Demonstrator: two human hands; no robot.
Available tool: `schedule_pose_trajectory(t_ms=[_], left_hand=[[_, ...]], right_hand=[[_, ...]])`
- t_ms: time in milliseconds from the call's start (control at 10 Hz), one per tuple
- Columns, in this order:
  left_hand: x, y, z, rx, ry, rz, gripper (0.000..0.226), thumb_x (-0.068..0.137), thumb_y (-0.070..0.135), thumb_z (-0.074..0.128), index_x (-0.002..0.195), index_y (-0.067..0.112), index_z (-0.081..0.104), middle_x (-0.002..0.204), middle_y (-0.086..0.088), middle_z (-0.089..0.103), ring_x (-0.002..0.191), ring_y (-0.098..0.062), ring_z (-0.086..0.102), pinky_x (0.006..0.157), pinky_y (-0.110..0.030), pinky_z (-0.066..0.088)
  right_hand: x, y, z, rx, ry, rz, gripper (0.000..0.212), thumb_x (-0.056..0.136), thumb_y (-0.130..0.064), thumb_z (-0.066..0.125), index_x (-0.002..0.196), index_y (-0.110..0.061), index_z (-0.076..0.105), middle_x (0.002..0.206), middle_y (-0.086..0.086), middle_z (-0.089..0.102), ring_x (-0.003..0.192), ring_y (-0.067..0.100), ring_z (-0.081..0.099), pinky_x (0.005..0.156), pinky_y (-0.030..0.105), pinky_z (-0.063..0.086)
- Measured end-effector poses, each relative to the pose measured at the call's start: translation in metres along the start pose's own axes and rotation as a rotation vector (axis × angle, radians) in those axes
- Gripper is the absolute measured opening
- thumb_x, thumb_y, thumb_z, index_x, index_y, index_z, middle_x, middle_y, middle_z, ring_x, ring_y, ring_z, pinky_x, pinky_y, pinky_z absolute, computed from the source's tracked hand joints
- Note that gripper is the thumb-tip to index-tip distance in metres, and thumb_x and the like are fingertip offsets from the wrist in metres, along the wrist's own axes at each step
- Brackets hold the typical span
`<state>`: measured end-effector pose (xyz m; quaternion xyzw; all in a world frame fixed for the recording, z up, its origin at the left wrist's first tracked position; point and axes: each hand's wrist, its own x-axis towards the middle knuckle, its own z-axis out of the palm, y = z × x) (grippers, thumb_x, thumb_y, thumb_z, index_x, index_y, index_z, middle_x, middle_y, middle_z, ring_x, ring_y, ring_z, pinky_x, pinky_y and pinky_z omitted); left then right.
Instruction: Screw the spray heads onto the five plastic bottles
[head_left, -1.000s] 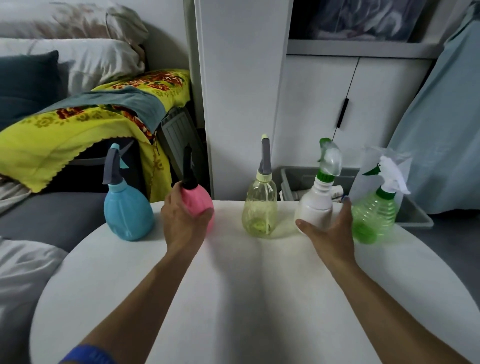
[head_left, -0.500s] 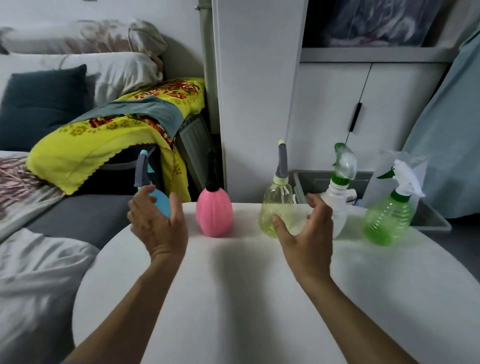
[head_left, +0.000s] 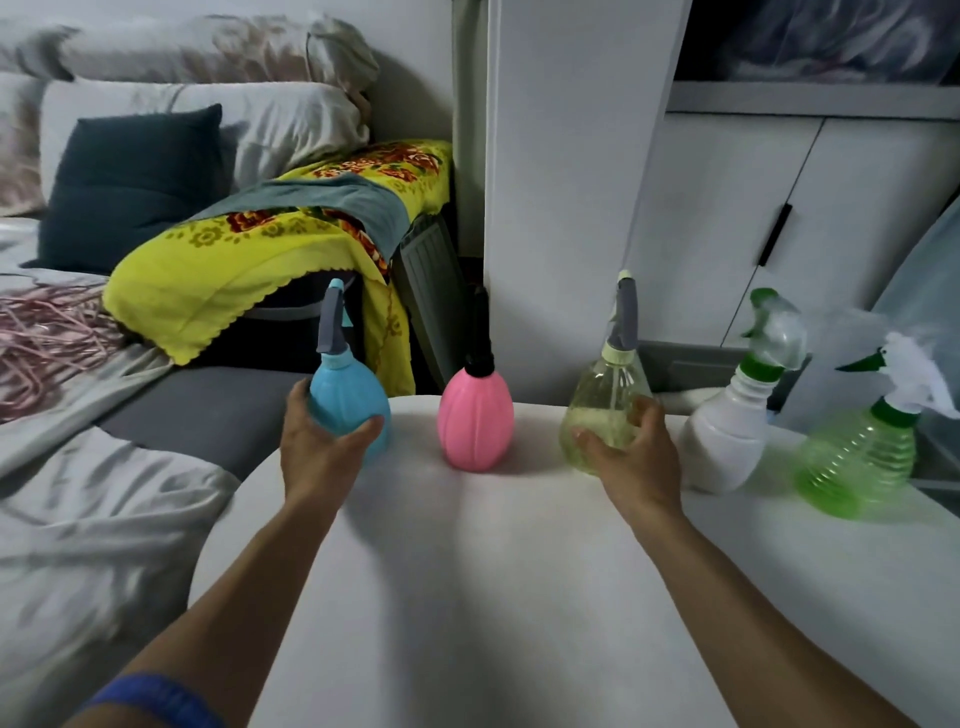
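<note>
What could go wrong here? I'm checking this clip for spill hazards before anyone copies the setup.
The blue bottle, gripped by the left hand, stands at the very edge of the white table, so a nudge might send it off. The right hand cups the yellow bottle close beside the white bottle; its tall sprayer could be clipped and toppled.

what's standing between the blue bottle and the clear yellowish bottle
In the head view, only the pink bottle stands between the blue bottle and the yellowish bottle, upright on the white table, untouched by either hand.

Five capped spray bottles upright in row: blue bottle (head_left: 349, 397), pink bottle (head_left: 475, 423), yellow bottle (head_left: 605, 400), white bottle (head_left: 727, 436), green bottle (head_left: 857, 462)
</note>
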<state>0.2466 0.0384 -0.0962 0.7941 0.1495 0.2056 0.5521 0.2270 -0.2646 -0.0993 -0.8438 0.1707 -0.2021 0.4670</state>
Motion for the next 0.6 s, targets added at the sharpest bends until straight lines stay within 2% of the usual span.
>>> schedule_pose_trajectory(t_ms=[100, 400, 500, 600], left_hand=[[0.003, -0.001, 0.000, 0.012, 0.019, 0.001, 0.086, 0.069, 0.024, 0.087, 0.139, 0.026, 0.038, 0.134, -0.004, 0.051, 0.122, -0.027, 0.051, 0.097, -0.053, 0.050], [0.004, -0.003, -0.003, 0.028, 0.012, 0.039, 0.087, 0.068, 0.025, 0.089, 0.139, 0.025, 0.038, 0.133, -0.005, 0.052, 0.120, -0.027, 0.052, 0.095, -0.053, 0.052], [0.001, -0.003, -0.003, 0.019, -0.013, 0.047, 0.090, 0.067, 0.024, 0.089, 0.139, 0.025, 0.036, 0.134, -0.005, 0.050, 0.121, -0.026, 0.050, 0.094, -0.051, 0.052], [-0.008, -0.004, -0.007, 0.048, -0.015, -0.034, 0.104, 0.063, 0.026, 0.092, 0.144, 0.022, 0.028, 0.143, -0.008, 0.044, 0.128, -0.029, 0.046, 0.100, -0.053, 0.048]], right_hand=[[0.000, 0.000, 0.001, -0.005, -0.006, -0.012, 0.072, 0.073, -0.034, 0.081, 0.133, -0.018, 0.043, 0.125, 0.009, 0.063, 0.107, 0.032, 0.061, 0.076, 0.033, 0.043], [-0.005, 0.002, -0.001, -0.014, -0.006, -0.028, 0.077, 0.070, -0.036, 0.082, 0.134, -0.017, 0.041, 0.127, 0.009, 0.061, 0.110, 0.032, 0.060, 0.081, 0.037, 0.047], [-0.008, 0.003, -0.002, -0.002, -0.026, -0.015, 0.093, 0.070, -0.036, 0.083, 0.144, -0.018, 0.030, 0.137, 0.010, 0.054, 0.120, 0.033, 0.055, 0.087, 0.040, 0.047], [-0.017, 0.003, -0.006, -0.044, -0.093, 0.068, 0.113, 0.069, -0.037, 0.085, 0.153, -0.017, 0.013, 0.150, 0.012, 0.041, 0.131, 0.033, 0.047, 0.097, 0.041, 0.045]])
